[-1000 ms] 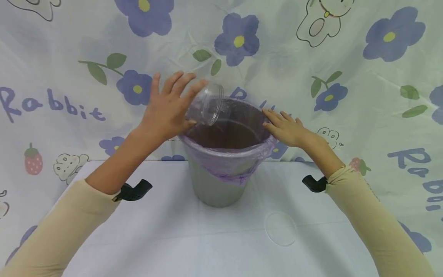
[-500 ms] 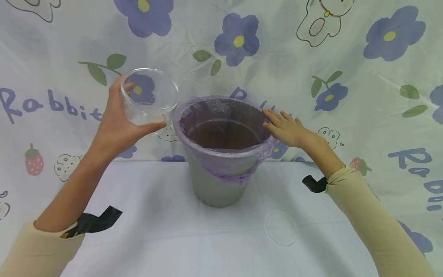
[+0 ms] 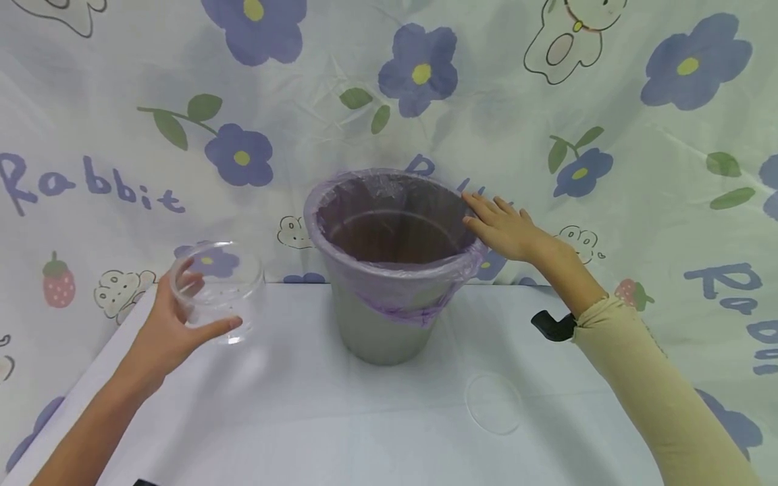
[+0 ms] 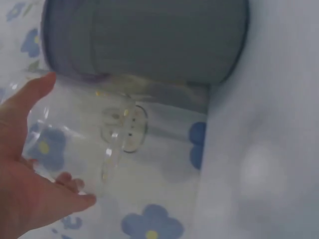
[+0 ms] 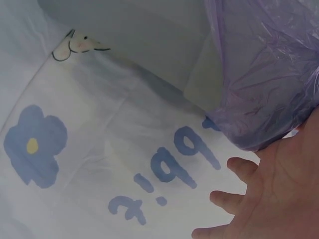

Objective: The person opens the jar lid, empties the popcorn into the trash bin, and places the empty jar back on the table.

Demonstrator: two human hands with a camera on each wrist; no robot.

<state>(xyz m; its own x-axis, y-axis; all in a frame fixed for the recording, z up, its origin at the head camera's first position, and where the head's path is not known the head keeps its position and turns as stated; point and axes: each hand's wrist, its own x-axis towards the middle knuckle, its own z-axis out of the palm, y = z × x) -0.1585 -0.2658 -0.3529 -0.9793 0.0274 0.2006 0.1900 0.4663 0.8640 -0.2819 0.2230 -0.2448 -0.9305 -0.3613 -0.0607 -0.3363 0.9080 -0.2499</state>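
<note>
A clear plastic jar (image 3: 221,297) is held upright, mouth up, in my left hand (image 3: 173,324), left of the bin and above the table. The thumb and fingers curl round its sides. In the left wrist view the jar (image 4: 84,129) is see-through, with the fabric print showing behind it. A grey bin (image 3: 383,331) lined with a thin purple bag (image 3: 407,297) stands at the table's middle. My right hand (image 3: 504,229) rests with straight fingers on the bin's right rim. The right wrist view shows that hand (image 5: 279,184) against the purple bag (image 5: 269,74).
A thin clear round lid or ring (image 3: 494,403) lies on the white table (image 3: 365,418), right of the bin and nearer to me. Behind the table hangs a printed cloth (image 3: 486,121) with blue flowers and lettering.
My left hand has drawn the jar from its tilt over the bin leftward, turned it upright and lowered it toward the table. The right hand stays on the rim.
</note>
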